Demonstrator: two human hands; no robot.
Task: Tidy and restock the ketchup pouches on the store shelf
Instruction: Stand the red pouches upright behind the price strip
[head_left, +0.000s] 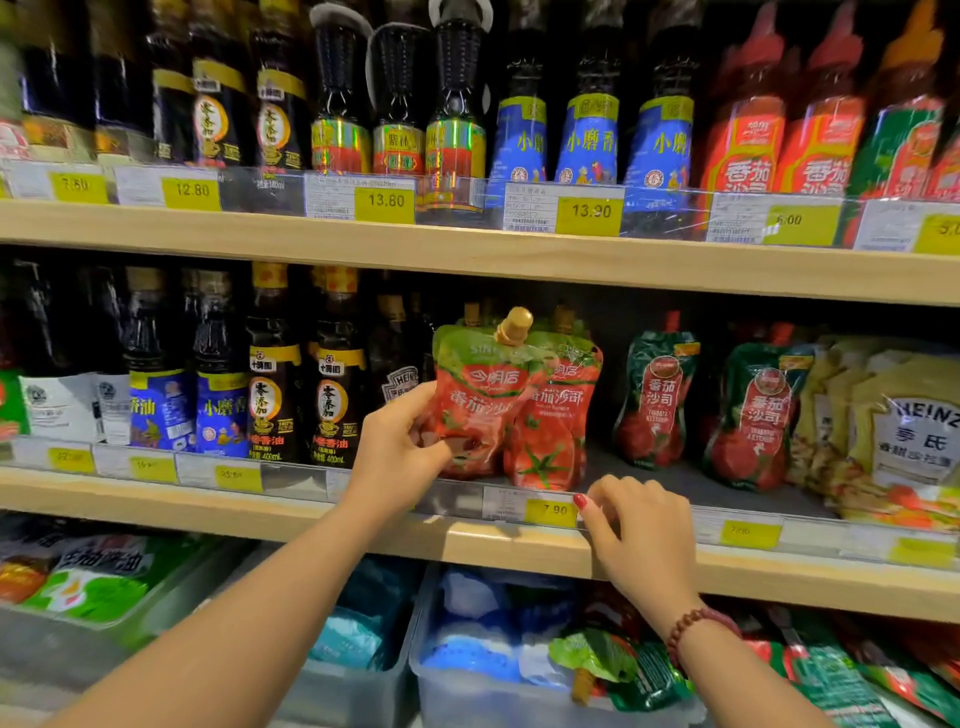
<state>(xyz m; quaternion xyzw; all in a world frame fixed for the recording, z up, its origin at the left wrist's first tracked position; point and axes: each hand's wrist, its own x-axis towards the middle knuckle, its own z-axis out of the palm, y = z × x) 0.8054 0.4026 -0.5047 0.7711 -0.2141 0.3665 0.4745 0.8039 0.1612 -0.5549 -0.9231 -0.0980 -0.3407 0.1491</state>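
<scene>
My left hand (402, 441) grips a red and green ketchup pouch (475, 400) with a gold cap by its lower left side, holding it upright at the front of the middle shelf (363, 535). A second matching pouch (556, 426) stands right beside it, partly overlapped. My right hand (641, 530) rests on the shelf's front rail by the 7.90 price tag (550, 512), fingers curled, holding nothing. Two darker green ketchup pouches (657, 400) (756, 415) stand further right, with a bare stretch of shelf floor between them and the held pouch.
Dark sesame oil bottles (332, 395) crowd the shelf left of the pouches. Heinz salad dressing pouches (904, 431) stand at the far right. The upper shelf (467, 254) carries bottles. Below, plastic bins (467, 686) hold more pouches, including ketchup (618, 670).
</scene>
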